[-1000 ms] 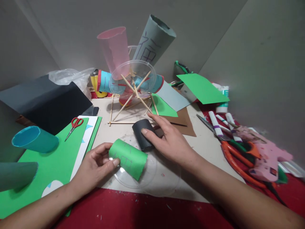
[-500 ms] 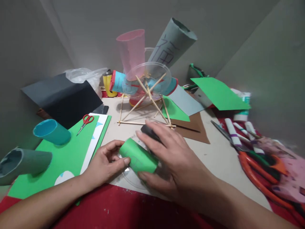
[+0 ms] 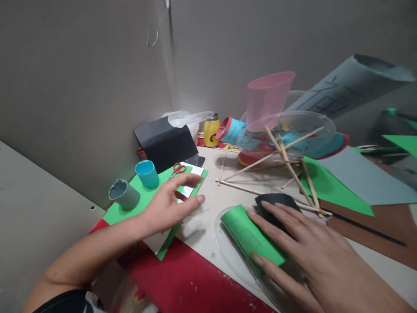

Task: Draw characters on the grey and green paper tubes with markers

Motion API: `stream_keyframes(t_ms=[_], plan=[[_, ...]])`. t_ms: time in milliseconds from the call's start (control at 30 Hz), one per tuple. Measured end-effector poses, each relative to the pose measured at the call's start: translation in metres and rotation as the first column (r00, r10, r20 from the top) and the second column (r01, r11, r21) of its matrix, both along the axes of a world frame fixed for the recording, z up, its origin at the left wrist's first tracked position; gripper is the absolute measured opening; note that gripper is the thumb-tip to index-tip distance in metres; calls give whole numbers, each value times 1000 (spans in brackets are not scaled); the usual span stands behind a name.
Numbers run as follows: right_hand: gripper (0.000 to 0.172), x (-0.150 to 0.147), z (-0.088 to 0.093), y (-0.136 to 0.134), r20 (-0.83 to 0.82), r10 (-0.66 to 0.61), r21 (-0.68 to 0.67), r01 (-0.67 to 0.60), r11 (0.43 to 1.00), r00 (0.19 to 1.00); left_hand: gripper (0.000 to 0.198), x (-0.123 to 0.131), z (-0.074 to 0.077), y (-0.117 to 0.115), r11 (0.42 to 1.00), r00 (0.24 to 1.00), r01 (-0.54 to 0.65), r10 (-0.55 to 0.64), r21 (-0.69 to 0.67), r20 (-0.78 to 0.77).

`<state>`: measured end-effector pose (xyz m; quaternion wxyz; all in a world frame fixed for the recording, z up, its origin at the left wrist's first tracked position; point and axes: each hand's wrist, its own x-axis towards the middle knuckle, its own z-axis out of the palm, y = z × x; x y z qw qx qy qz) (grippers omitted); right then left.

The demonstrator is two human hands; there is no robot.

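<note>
My right hand (image 3: 302,248) grips a green paper tube (image 3: 249,234) with faint writing, the thumb on its near side and a finger along its top. Other fingers rest on a black tube (image 3: 276,206) just behind it. Both tubes lie over a clear plastic disc (image 3: 221,243). My left hand (image 3: 174,200) is open and holds nothing, thumb and fingers apart, between the disc and the green sheets (image 3: 124,215). Beyond my right hand stands a wheel-like model on a stick frame (image 3: 282,154), carrying a pink tube (image 3: 269,100), a grey tube (image 3: 345,87) and blue tubes.
On the left sheets are a grey tube (image 3: 125,195), a blue tube (image 3: 147,174) and red-handled scissors (image 3: 178,168). Behind them are black paper (image 3: 167,141), a plastic bag (image 3: 189,119) and a yellow bottle (image 3: 211,132). Brown card (image 3: 368,234) lies at right.
My left hand has let go of the green tube and moved left. My right hand stays on the green tube. The view has turned left.
</note>
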<state>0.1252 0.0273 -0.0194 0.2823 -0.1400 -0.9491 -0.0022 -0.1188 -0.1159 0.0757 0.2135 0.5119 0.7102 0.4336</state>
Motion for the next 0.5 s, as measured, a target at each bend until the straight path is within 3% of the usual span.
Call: stream_keyframes(t_ms=[67, 133, 200, 267, 333, 433, 500], plan=[[63, -1, -1, 0, 3, -13, -4, 13, 1000, 1000, 38, -19, 20, -17, 995, 950, -102, 101, 14, -295], [63, -3, -2, 1, 2, -33, -10, 33, 999, 999, 40, -39, 27, -33, 979, 785, -200, 181, 34, -592], [62, -5, 2, 0, 9, -59, -15, 59, 998, 998, 40, -59, 24, -46, 945, 605, -326, 207, -2, -769], [60, -7, 11, -3, 51, -79, -31, 81, 996, 996, 36, -76, 14, -53, 908, 514, -414, 171, -68, -840], [60, -8, 24, -8, 142, -87, -84, 100, 991, 986, 28, -89, 3, -54, 896, 481, -429, 122, -112, -868], [64, -12, 45, -15, 257, -117, -191, 170, 967, 959, 20, -99, -8, -51, 930, 408, -364, 104, -57, -907], [65, -13, 54, -17, 308, -129, -233, 206, 950, 943, 19, -98, -8, -50, 960, 347, -274, 150, 54, -926]])
